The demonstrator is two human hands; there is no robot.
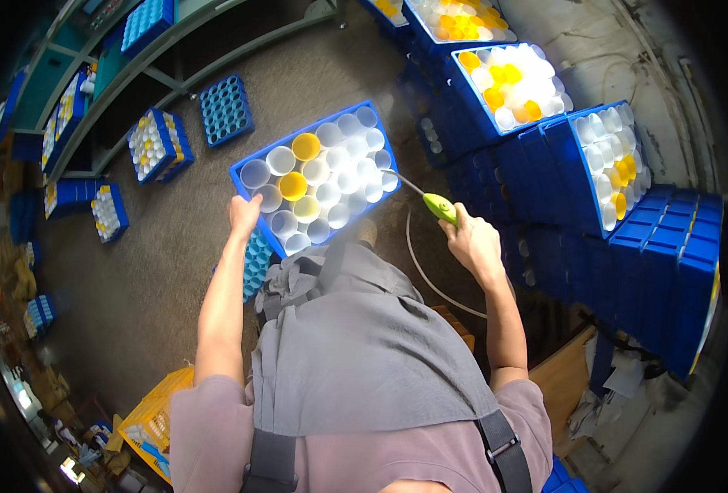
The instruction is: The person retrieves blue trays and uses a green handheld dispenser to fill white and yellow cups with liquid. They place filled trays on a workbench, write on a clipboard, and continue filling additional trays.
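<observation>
In front of my body a blue crate (pixel 234 171) is tilted, packed with rows of translucent white cups (pixel 328 194) and a few yellow cups (pixel 292 186). My left hand (pixel 245 215) grips the crate's left edge, fingers closed around the rim. In my right hand (pixel 472 245) is an air blow gun (pixel 440 207) with a green handle and a thin bent metal nozzle. The nozzle's tip reaches over the cups along the crate's right side. A pale hose (pixel 430 283) loops down from near that hand.
Stacked blue crates (pixel 536 185) with white and yellow cups stand close on my right, by the wall. A light-blue grid tray (pixel 226 111) lies on the floor beyond my left hand. Further left are more crates (pixel 152 148) and a metal bench frame (pixel 163 78). A yellow crate (pixel 154 411) sits behind left.
</observation>
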